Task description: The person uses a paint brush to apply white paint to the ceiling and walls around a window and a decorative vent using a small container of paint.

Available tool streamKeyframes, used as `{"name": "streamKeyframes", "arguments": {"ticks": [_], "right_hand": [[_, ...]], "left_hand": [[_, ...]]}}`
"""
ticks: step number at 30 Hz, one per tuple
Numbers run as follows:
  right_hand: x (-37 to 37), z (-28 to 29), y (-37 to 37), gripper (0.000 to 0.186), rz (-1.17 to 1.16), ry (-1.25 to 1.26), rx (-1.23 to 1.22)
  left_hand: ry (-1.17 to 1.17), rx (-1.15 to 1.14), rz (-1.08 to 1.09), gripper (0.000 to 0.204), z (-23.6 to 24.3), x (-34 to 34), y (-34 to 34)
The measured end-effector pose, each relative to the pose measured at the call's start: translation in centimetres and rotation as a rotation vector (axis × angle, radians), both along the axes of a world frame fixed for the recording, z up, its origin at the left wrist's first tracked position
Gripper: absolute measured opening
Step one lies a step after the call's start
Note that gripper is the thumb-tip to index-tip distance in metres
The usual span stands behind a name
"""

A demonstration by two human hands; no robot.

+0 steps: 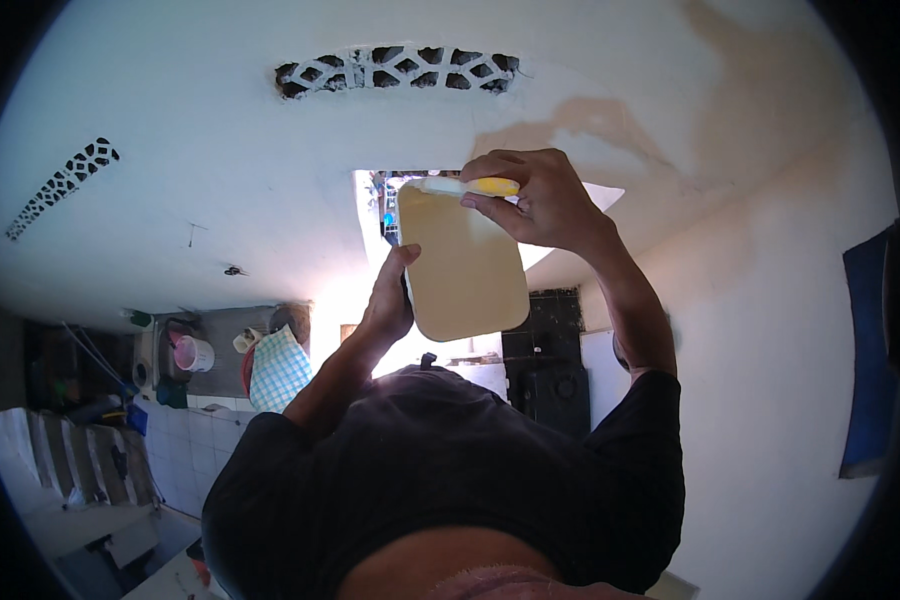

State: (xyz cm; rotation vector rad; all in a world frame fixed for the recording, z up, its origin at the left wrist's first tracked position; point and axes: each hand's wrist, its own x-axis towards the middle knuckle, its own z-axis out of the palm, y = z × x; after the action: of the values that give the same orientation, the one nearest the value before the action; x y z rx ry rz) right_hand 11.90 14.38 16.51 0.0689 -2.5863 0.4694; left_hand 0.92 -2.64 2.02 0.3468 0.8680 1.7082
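A beige rectangular board or lid (pixel 464 280) with rounded corners is held up in the middle of the view. My left hand (pixel 390 290) grips its left edge, thumb on the front face and fingers mostly hidden behind. My right hand (pixel 535 200) is closed on a narrow yellow-and-white object (pixel 492 187), which I cannot identify exactly, held along the board's top edge. The object's white end touches or overlaps the board near its upper left corner.
A counter (pixel 210 400) at left carries a checked cloth (pixel 282 375), a small bucket (pixel 192 352) and clutter. A black appliance (pixel 547 393) stands behind my right arm. White walls (pixel 750 330) have openwork vents (pixel 397 68). Dark blue fabric (pixel 863 350) hangs at far right. A bright opening lies behind the board.
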Motion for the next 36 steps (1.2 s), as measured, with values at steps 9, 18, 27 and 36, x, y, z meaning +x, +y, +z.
{"name": "streamKeyframes", "arguments": {"ticks": [9,18,27,36], "right_hand": [[3.4,0.6,-0.8,0.015,-0.094,0.289,-0.051],[6.4,-2.2,-3.9,0.012,0.013,0.059,-0.627],[7.3,-0.4,0.8,0.009,0.065,0.174,-0.753],[2.2,-0.6,2.5,0.013,0.186,0.061,-0.38]], "left_hand": [[0.084,0.07,0.026,0.054,-0.7,0.6,1.2],[-0.027,0.117,0.089,0.054,-0.9,1.7,2.3],[-0.02,0.048,0.215,0.056,-1.4,3.9,2.1],[-0.069,0.054,0.155,0.047,-1.2,3.2,-0.6]]}}
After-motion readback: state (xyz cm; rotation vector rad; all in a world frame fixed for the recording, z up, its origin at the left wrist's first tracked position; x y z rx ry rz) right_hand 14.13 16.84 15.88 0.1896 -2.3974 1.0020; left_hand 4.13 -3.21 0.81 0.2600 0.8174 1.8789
